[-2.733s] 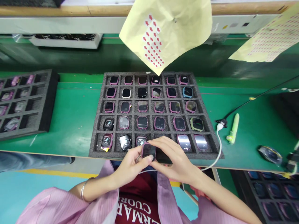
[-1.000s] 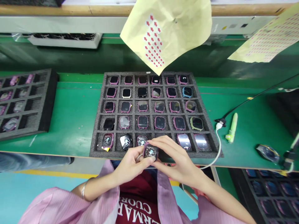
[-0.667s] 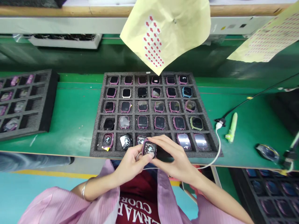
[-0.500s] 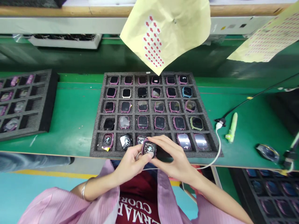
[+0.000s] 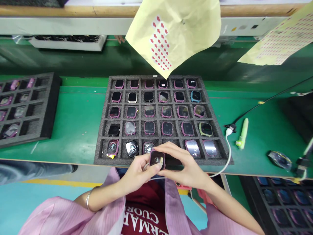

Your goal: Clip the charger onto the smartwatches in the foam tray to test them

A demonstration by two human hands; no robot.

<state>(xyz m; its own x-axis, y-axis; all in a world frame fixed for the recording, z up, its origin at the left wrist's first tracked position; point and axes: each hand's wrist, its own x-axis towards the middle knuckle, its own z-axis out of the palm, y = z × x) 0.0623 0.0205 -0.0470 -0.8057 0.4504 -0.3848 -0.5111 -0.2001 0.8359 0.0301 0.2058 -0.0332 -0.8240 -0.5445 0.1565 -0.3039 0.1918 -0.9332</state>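
Note:
A purple-framed smartwatch (image 5: 156, 157), without a strap, is held between both hands just over the front edge of the foam tray (image 5: 156, 165). My left hand (image 5: 140, 169) grips it from the left, its thumb on the lower part of the screen. My right hand (image 5: 187, 163) pinches it at the right side, fingertips at the top and bottom corners. The dark screen has a faint dial and a small yellowish patch. A white cable (image 5: 220, 172) passes by my left fingers; whether it joins the watch is hidden. Several similar watches lie in the tray's compartments, including a purple one (image 5: 148, 147) beside my hands.
Another foam tray (image 5: 46, 114) stands at left, and a tray of dark watches (image 5: 281, 199) sits lower right. A green pen-like tool (image 5: 243, 133), a black cable (image 5: 249, 112) and a bagged item (image 5: 280, 160) lie at right. Yellow sticker sheets (image 5: 190, 36) hang above. Another person's fingers (image 5: 119, 39) show behind.
The watch has come slightly down with both hands. Its screen has changed from a bright dial to a dimmer display with a yellowish patch. Another person's fingers have appeared at the back.

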